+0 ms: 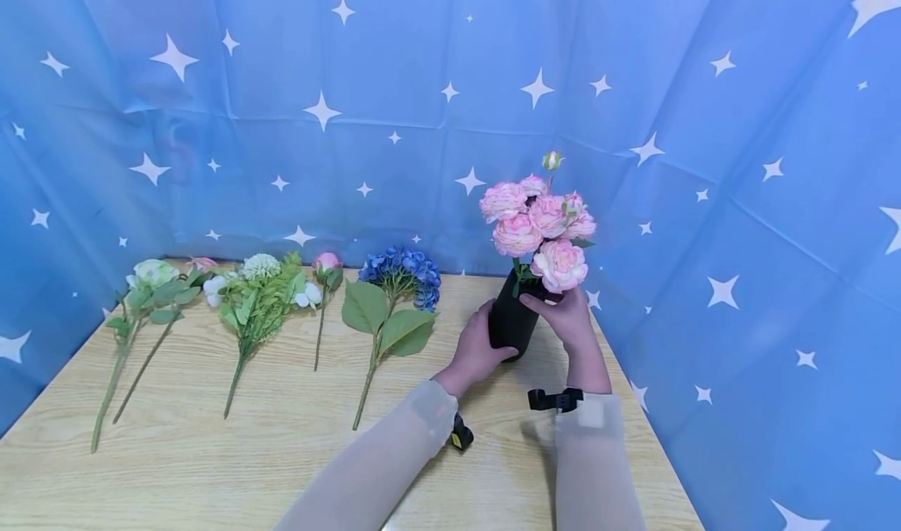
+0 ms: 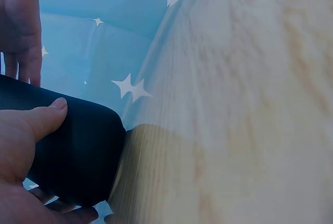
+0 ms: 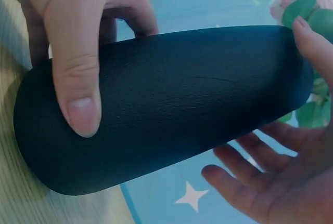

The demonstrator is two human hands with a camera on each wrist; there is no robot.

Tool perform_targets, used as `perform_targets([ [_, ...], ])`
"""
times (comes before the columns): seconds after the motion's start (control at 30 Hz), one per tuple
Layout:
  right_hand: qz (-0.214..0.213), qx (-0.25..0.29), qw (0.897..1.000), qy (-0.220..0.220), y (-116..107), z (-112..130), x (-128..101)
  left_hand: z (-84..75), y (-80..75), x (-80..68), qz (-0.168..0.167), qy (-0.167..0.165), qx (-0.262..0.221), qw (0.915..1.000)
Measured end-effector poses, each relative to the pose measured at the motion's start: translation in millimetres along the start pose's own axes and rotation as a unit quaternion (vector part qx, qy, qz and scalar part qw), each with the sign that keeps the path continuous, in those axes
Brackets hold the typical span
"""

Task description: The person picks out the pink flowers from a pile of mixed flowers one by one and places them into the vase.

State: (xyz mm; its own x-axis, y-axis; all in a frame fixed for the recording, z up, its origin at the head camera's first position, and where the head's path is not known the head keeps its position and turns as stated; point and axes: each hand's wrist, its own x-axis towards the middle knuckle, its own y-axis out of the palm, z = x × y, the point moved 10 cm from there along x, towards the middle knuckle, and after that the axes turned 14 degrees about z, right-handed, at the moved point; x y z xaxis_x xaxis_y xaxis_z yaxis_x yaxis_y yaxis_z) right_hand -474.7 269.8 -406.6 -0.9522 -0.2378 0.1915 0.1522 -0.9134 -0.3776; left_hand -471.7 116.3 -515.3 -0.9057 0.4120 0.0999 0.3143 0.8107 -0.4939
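Black vase [image 1: 512,321] (upright) between two hands, left fingers [image 1: 486,335] curled round, right fingers [image 1: 556,312] clasping.

Bright, even light fills all 3 views, and shadows are faint: a soft one lies on the tabletop [image 1: 211,453] just beside the sleeves. The head view is sharp and bends slightly at its edges. In the left wrist view the tabletop is blurred and washed out; the right wrist view is soft.
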Motion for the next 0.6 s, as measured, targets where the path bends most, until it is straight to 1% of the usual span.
perform_targets([
  [0.1, 0.017, -0.014, 1.0, -0.001, 6, -1, 2, 0.6, 0.1, 0.2, 0.0, 0.003, -0.001, 1.0],
  [0.17, 0.025, -0.018, 0.999, 0.009, 9, -4, 3, 0.7, 0.5, 1.0, 0.002, 0.004, -0.001, 1.0],
  [0.27, 0.031, -0.015, 0.999, 0.026, 12, -9, 3, 1.7, 1.1, 1.5, 0.003, 0.003, -0.004, 1.0],
  [0.43, 0.033, -0.002, 0.999, 0.039, 15, -12, 3, 2.5, 1.2, 1.7, 0.003, 0.003, -0.009, 0.9999],
  [0.6, 0.037, 0.005, 0.999, 0.038, 19, -13, 6, 2.3, 0.8, 2.7, 0.003, 0.004, -0.013, 0.9999],
])
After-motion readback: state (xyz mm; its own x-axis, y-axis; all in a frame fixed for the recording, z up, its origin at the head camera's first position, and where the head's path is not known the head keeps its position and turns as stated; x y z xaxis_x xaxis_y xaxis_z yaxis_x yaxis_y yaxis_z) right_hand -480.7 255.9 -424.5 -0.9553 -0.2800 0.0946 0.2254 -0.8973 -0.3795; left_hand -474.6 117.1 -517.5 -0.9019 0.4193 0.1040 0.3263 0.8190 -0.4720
